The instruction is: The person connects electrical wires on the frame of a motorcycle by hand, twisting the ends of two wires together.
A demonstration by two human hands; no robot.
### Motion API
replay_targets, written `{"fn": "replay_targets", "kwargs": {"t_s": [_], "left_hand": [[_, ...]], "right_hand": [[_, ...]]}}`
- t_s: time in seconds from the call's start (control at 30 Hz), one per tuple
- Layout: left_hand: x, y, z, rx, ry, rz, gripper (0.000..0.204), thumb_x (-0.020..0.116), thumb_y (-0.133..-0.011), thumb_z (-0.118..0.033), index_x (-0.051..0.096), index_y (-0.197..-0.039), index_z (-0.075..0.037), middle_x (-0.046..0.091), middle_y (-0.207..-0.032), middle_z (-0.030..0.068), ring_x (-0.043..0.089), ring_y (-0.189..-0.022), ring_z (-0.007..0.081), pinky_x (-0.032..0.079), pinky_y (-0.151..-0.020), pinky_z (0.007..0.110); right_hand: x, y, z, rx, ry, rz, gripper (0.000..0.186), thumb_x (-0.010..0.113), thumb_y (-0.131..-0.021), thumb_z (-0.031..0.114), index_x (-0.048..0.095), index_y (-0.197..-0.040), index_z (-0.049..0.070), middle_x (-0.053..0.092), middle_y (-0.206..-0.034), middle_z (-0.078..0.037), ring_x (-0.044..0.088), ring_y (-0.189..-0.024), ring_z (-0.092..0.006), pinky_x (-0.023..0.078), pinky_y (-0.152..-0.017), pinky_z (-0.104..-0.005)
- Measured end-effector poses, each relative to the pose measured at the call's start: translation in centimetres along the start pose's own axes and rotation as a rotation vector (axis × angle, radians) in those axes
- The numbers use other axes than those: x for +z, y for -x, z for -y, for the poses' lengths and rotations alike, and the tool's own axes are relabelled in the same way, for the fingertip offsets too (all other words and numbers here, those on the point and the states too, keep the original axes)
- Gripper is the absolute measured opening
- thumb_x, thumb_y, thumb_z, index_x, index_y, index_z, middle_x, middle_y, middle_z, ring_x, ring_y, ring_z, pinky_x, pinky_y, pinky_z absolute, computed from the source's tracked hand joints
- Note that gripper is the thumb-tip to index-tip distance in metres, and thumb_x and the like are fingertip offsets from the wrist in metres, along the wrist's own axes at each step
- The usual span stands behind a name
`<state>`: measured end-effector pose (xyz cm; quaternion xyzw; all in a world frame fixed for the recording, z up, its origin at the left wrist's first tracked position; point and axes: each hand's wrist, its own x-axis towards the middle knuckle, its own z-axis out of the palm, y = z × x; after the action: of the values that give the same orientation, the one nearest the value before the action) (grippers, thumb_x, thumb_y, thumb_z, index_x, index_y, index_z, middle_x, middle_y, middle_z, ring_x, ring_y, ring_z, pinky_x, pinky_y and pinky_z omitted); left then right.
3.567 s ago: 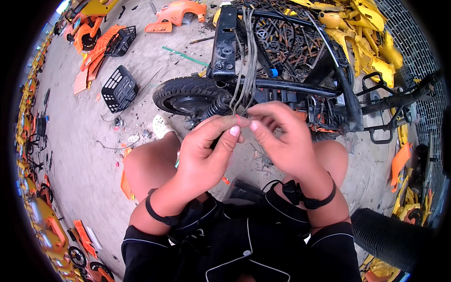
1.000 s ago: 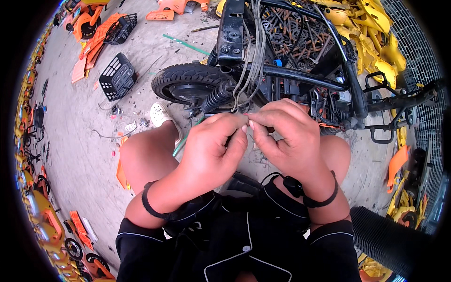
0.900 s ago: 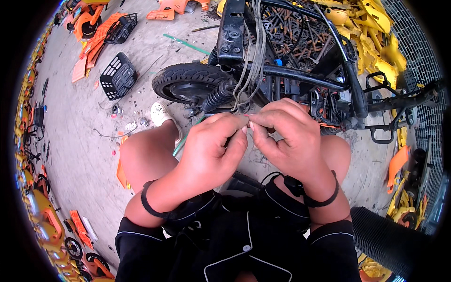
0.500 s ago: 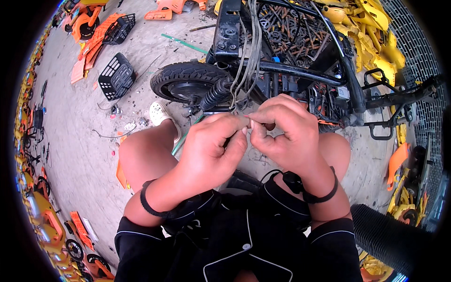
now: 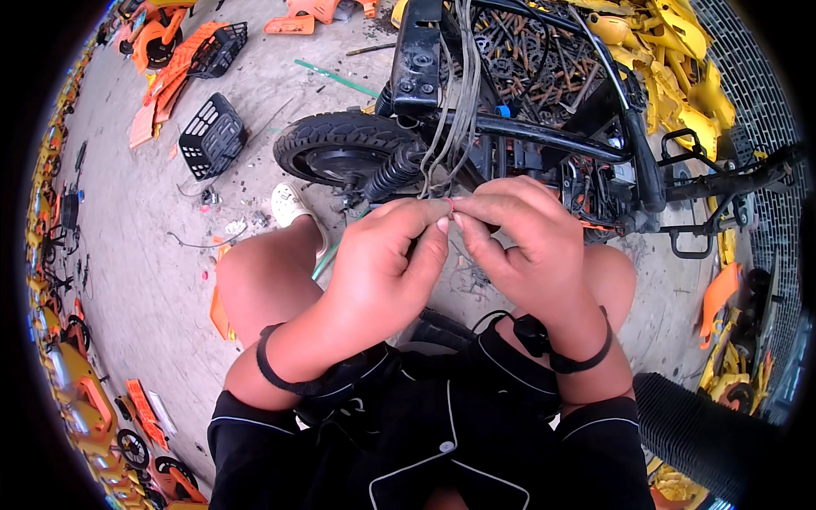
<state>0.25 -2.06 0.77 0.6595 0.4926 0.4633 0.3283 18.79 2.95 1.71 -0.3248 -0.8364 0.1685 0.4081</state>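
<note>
A thin red wire (image 5: 451, 205) shows as a short curved bit between my fingertips. My left hand (image 5: 387, 255) pinches it from the left with thumb and forefinger. From the other side my right hand (image 5: 523, 234) pinches at the same spot, its fingertips almost meeting the left ones. Most of the wire is hidden by the fingers. Just beyond my hands, a bundle of grey cables (image 5: 463, 93) hangs over the black frame (image 5: 544, 136) of a stripped electric bike. Its rear wheel (image 5: 331, 149) and coil shock absorber (image 5: 395, 172) lie close to my left hand.
Rusty metal parts (image 5: 535, 51) are heaped behind the frame. Yellow plastic panels (image 5: 680, 68) pile up at the far right. A black basket (image 5: 212, 136) and orange panels (image 5: 174, 76) lie on the concrete floor at left. A black ribbed hose (image 5: 693, 425) is at lower right.
My fingertips have shifted slightly, and more of the red wire shows between them. The right thumb and fingers sit a little more open. The bike and the surroundings stay put.
</note>
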Motion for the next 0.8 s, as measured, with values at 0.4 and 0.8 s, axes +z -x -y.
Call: {"fn": "replay_targets", "kwargs": {"t_s": [0.4, 0.8], "left_hand": [[0.5, 0.1, -0.3, 0.143, -0.224, 0.010, 0.019, 0.064, -0.093, 0.006, 0.068, -0.112, 0.004, 0.066, -0.085, 0.0168, 0.064, -0.074, 0.0345, 0.052, -0.065, 0.040], [0.3, 0.1, -0.6, -0.022, 0.004, 0.098, 0.018, 0.064, -0.096, 0.000, 0.069, -0.113, 0.003, 0.069, -0.089, 0.0186, 0.068, -0.080, 0.0365, 0.054, -0.072, 0.042]], "right_hand": [[0.9, 1.0, 0.4, -0.248, 0.330, -0.101, 0.031, 0.081, -0.069, 0.001, 0.070, -0.098, -0.001, 0.065, -0.097, -0.011, 0.063, -0.080, -0.0275, 0.056, -0.069, -0.0357], [-0.9, 0.6, 0.6, 0.016, 0.022, -0.079, 0.019, 0.081, -0.077, 0.000, 0.073, -0.093, 0.004, 0.071, -0.091, -0.009, 0.067, -0.080, -0.0280, 0.055, -0.071, -0.0369]]}}
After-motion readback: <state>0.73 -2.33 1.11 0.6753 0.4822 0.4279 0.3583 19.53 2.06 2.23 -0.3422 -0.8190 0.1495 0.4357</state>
